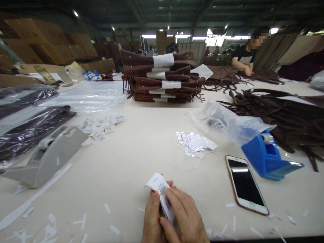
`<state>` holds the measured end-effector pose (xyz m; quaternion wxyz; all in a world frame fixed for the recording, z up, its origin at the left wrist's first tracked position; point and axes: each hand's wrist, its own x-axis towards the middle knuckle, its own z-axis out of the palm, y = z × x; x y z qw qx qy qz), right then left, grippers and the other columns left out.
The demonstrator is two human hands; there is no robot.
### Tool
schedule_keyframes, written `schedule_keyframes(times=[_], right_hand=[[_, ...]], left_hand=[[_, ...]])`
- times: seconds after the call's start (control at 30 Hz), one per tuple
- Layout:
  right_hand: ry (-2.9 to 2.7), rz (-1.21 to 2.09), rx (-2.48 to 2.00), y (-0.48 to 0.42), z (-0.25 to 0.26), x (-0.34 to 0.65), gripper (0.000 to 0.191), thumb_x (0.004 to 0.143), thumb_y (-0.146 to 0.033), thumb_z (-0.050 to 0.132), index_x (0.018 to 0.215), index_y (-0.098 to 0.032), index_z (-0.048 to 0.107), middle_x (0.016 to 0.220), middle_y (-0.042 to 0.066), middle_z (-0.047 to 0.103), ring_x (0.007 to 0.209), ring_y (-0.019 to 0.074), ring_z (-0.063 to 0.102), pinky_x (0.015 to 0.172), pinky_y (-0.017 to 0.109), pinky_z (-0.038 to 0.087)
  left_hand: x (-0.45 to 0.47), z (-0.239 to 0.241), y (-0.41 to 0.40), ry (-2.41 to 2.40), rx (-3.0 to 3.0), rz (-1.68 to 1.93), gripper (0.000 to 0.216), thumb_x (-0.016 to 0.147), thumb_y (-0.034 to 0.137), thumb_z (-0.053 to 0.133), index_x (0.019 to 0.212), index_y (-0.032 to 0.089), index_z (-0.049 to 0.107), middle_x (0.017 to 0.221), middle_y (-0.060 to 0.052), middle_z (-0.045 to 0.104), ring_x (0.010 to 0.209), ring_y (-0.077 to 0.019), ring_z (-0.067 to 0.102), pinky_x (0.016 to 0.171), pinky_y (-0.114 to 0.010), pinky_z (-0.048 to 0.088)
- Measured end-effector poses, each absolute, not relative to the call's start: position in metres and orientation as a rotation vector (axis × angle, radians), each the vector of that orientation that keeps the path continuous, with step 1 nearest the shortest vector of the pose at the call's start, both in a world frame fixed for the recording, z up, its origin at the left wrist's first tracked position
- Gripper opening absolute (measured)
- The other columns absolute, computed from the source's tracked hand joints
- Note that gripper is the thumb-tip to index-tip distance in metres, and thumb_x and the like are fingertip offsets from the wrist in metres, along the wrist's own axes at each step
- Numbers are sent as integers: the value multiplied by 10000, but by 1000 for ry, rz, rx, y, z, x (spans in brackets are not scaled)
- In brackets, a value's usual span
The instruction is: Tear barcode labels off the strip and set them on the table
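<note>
Near the front edge of the table, both hands hold a bundle of white printed labels (162, 191) with barcodes and a thin yellowish band across it. My left hand (152, 216) grips the bundle from the left, thumb on its face. From the right, my right hand (186, 214) presses its fingers and thumb against the same bundle. The top of the labels curls away from me. Beyond them lies a loose pile of white tags (197, 143) with clear plastic. Another heap of barcode labels (101, 125) is farther left.
A grey tape dispenser (48, 158) stands left; a blue tape dispenser (268, 157) and a phone (246, 184) are right. Stacked brown aprons (164, 82) rise ahead. Bagged dark goods (32, 131) lie left, and paper scraps litter the front. A co-worker (244, 55) stands far right.
</note>
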<state>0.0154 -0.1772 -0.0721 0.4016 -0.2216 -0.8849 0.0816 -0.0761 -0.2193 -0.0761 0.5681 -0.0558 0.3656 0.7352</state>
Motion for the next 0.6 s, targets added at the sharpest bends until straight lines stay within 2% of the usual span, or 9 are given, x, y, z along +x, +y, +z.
schedule_keyframes(times=[0.17,0.37,0.5,0.6], right_hand=[[-2249,300,-536,-170,-63,21,324,761,-110,456,1072,-49,524,952,173,627,912,219,586,725,333,525],[-2197,31,-493,-166,-55,14,275,790,-78,386,953,-65,608,835,146,686,816,229,633,626,320,523],[-2160,14,-444,-168,-59,9,305,811,-73,350,935,-53,629,864,149,691,809,223,640,625,311,516],[-2161,-11,-406,-169,-65,9,312,812,-62,343,912,-41,637,842,148,695,787,225,643,609,310,515]], left_hand=[[-74,-77,-218,958,-72,1762,389,723,451,586,1018,197,600,985,-78,660,968,-236,575,918,-372,401],[-71,-82,-219,1079,52,1748,400,696,452,611,957,151,646,1054,-105,639,1063,-264,526,996,-381,343],[-70,-77,-217,1024,-70,1722,438,708,491,580,954,136,651,1040,-121,646,1048,-263,540,962,-384,389],[-71,-73,-216,1043,-167,1696,463,711,511,567,938,117,654,987,-121,663,994,-236,571,881,-321,455]])
